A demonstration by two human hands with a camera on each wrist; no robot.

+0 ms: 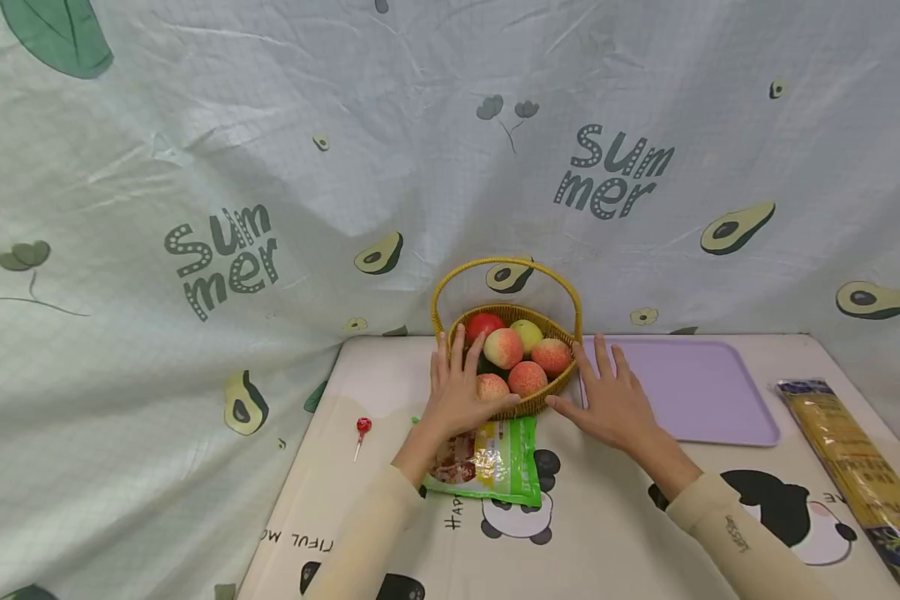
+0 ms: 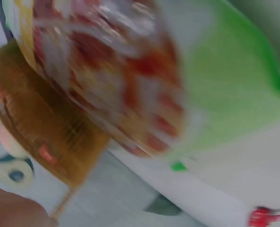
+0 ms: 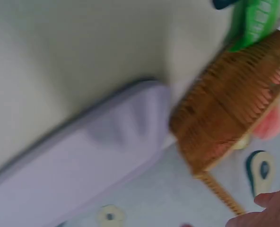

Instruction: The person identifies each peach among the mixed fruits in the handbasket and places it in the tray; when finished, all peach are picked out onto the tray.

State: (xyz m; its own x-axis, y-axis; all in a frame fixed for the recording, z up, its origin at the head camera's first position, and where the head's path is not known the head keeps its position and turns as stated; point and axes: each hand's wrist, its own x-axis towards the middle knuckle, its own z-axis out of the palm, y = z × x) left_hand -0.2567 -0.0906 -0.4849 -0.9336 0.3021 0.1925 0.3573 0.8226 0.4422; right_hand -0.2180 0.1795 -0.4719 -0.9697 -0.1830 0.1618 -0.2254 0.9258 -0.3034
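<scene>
Basket (image 1: 528, 402) sits at the back middle of the bench (image 1: 615, 533), close to the cloth backdrop (image 1: 195, 167). Both hands are on it: left hand (image 1: 461, 390) laid flat against its left side with fingers straight and reaching over the rim, right hand (image 1: 613, 398) flat beside the right wall, fingers straight and spread, thumb toward the base. Neither hand is curled around anything.

Handling, my read: woven wicker, stiff enough but with some give, fairly light itself. The load is loose fruit (image 1: 521, 358), about six pieces piled above the rim, so it is top-heavy and the fruit will roll if tilted. Keep it level. The hoop handle (image 1: 506, 271) is the obvious hold for one hand; a two-sided squeeze on the walls works but wicker is slick against flat palms.

Around it:
- Green snack bag (image 1: 495, 462) touches the basket's front edge and lies partly under the left wrist; crinkly and slippery, it blocks a straight pull toward the person.
- Purple tray (image 1: 708, 392) just beside on the right, with the right hand partly over its left edge.
- Lollipop (image 1: 362, 432) to the left, well apart.
- Long yellow packet (image 1: 855, 467) at the far right edge.

Wrist views are blurred; they show only wicker, bag and tray.
</scene>
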